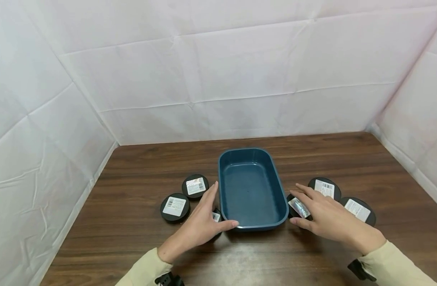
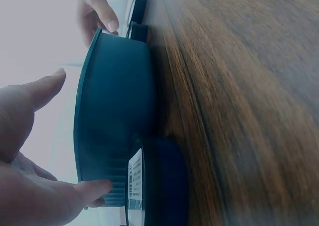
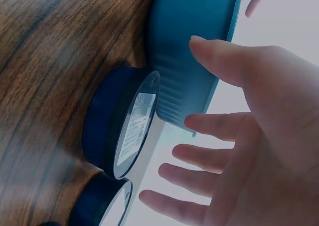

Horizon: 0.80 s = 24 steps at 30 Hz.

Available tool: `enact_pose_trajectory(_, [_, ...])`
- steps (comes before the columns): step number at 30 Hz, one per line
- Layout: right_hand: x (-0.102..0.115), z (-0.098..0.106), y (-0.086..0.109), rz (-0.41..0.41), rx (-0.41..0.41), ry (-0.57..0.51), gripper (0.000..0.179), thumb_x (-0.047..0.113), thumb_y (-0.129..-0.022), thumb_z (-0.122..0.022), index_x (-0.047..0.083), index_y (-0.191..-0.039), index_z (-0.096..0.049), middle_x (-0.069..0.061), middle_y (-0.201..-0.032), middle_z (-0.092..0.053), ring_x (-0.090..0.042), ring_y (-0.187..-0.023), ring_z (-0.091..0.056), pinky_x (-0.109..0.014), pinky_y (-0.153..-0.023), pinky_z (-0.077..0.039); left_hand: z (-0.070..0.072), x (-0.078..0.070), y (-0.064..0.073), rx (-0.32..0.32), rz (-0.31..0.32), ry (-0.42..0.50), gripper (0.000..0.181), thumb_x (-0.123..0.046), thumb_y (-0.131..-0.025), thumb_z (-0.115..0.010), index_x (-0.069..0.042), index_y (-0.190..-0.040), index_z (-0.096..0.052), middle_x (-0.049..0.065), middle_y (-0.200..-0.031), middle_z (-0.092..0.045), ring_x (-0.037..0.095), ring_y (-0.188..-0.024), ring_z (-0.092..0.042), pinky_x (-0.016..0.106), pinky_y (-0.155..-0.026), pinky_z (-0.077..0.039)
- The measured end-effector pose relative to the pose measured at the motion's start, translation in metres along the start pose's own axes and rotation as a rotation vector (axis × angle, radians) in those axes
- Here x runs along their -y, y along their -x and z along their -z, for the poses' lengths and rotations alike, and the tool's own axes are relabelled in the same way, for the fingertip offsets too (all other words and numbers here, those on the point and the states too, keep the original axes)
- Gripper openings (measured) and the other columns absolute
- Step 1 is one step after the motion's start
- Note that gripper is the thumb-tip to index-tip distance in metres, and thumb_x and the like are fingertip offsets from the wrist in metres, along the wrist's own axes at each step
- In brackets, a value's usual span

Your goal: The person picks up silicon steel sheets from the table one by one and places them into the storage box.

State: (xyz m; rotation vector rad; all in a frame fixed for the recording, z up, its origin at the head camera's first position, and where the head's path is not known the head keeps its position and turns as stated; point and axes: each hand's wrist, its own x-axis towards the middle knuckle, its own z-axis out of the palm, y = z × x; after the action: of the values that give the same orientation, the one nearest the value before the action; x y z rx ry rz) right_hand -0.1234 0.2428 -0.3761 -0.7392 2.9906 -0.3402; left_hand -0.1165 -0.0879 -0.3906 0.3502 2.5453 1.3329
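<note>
A dark blue rectangular tray [image 1: 248, 190] stands on the wooden table between both hands. My left hand [image 1: 202, 222] is at its left side, thumb and fingers spread, close to the rim; whether it touches cannot be told. Under that hand a round black container [image 2: 162, 181] with a white label is partly hidden. My right hand [image 1: 325, 214] hovers over another round black container [image 1: 300, 207] beside the tray's right wall. In the right wrist view its fingers [image 3: 199, 158] are extended and apart from the container and the tray.
Two more labelled black containers lie left of the tray, one farther back [image 1: 195, 186] and one nearer [image 1: 175, 207]. To the right are two others, one behind the hand [image 1: 325, 188] and one beside it [image 1: 358, 210]. White cloth walls [image 1: 239, 79] enclose the table [image 1: 132, 222].
</note>
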Motion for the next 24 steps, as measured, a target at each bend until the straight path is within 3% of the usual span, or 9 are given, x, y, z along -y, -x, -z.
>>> enact_pose_trajectory(6, [0.001, -0.004, 0.000, -0.011, 0.029, -0.015, 0.075, 0.049, -0.089, -0.072, 0.006, -0.147, -0.049, -0.026, -0.153, -0.043, -0.047, -0.128, -0.055, -0.062, -0.091, -0.051, -0.002, 0.000, -0.001, 0.029, 0.002, -0.012, 0.111, -0.039, -0.085, -0.081, -0.015, -0.163, -0.006, 0.011, -0.170, -0.009, 0.032, -0.154, -0.024, 0.057, -0.117, -0.035])
enact_pose_trajectory(18, [0.000, -0.013, 0.004, -0.030, 0.080, -0.008, 0.083, 0.057, -0.086, -0.072, 0.006, -0.147, -0.049, -0.026, -0.152, -0.043, -0.046, -0.128, -0.055, -0.062, -0.091, -0.050, -0.007, 0.001, -0.004, 0.079, -0.017, 0.054, 0.110, -0.036, -0.089, -0.078, -0.010, -0.162, -0.001, 0.014, -0.170, -0.007, 0.033, -0.154, -0.025, 0.048, -0.115, -0.040])
enact_pose_trajectory(24, [0.001, -0.015, 0.005, -0.029, 0.054, 0.041, 0.084, 0.055, -0.082, -0.076, 0.005, -0.145, -0.051, -0.026, -0.149, -0.046, -0.043, -0.129, -0.054, -0.060, -0.084, -0.052, -0.010, 0.000, -0.005, 0.061, -0.004, 0.049, 0.111, -0.039, -0.087, -0.079, -0.009, -0.162, -0.004, 0.016, -0.169, -0.011, 0.036, -0.148, -0.035, 0.048, -0.109, -0.047])
